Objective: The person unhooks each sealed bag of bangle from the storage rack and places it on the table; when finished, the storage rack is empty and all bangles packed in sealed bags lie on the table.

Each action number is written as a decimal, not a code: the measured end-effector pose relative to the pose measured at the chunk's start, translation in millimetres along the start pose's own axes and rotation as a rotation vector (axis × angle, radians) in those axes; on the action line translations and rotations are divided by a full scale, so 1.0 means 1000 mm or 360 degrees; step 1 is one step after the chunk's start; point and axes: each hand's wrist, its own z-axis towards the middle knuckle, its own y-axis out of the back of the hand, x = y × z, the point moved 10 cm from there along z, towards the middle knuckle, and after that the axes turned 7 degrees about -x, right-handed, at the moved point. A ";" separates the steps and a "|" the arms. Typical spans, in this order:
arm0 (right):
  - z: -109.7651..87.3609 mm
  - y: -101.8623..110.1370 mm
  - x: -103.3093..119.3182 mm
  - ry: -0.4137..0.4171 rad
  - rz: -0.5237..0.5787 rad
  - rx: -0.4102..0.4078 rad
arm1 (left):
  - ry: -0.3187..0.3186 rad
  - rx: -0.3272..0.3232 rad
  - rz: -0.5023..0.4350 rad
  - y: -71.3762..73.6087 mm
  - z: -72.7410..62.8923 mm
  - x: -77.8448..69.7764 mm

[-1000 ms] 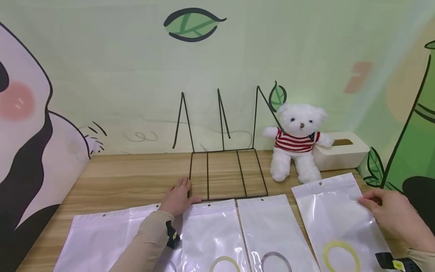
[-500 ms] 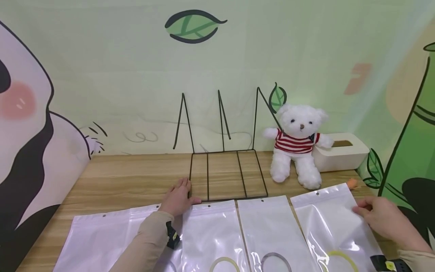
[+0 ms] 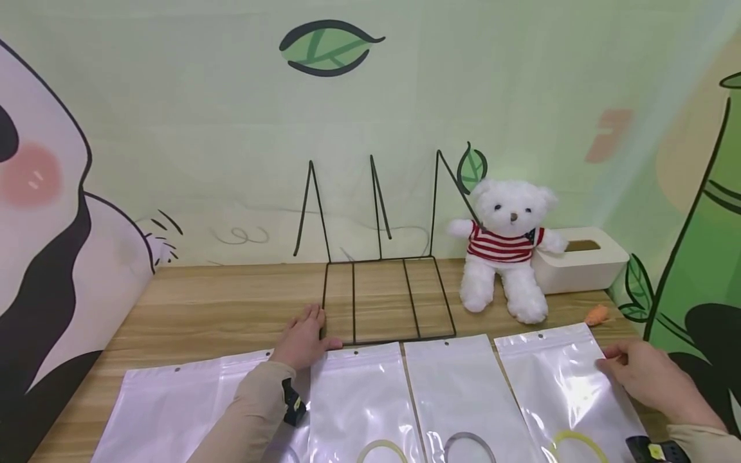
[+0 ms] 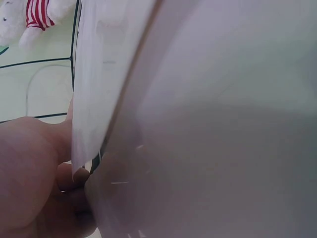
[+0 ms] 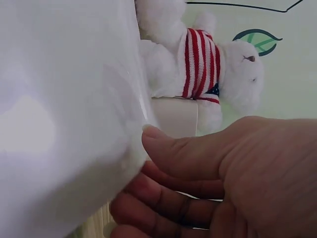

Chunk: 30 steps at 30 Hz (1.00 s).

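My right hand (image 3: 654,379) pinches the right edge of the far-right zip bag (image 3: 570,379), white with a glossy front and a yellow ring (image 3: 579,444) in it. In the right wrist view thumb and fingers meet at the bag's edge. My left hand (image 3: 300,341) rests at the front left corner of a black wire rack (image 3: 384,339), its fingers along the left side and thumb by the front bar. Other white zip bags lie in a row: one with a pale yellow ring (image 3: 382,444), one with a grey ring (image 3: 470,436). The left forearm covers part of the left bags (image 3: 168,411).
A white teddy bear (image 3: 512,199) in a striped shirt sits at the back right, against a pale tissue box (image 3: 585,263). A small orange thing (image 3: 596,314) lies behind the right bag. The rack's thin wire prongs (image 3: 379,199) rise before the printed wall.
My right hand has drawn the far-right bag down toward me and slightly left, straightening it beside its neighbour. The orange thing has come into view. The left hand has stayed by the rack.
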 end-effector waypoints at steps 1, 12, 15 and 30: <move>0.000 -0.002 -0.002 -0.0027 -0.0012 0.0018 | -0.0002 -0.0002 0.0004 0.000 0.000 0.000; -0.005 0.006 0.027 0.0107 -0.0058 -0.0068 | 0.0017 0.0008 -0.0011 0.002 -0.001 0.005; -0.007 0.017 0.049 0.0220 0.0001 -0.0205 | 0.0029 0.0001 -0.0025 0.004 -0.002 0.008; -0.015 0.028 0.152 0.0741 0.0254 -0.0643 | 0.0127 -0.0030 -0.0248 0.006 -0.002 0.028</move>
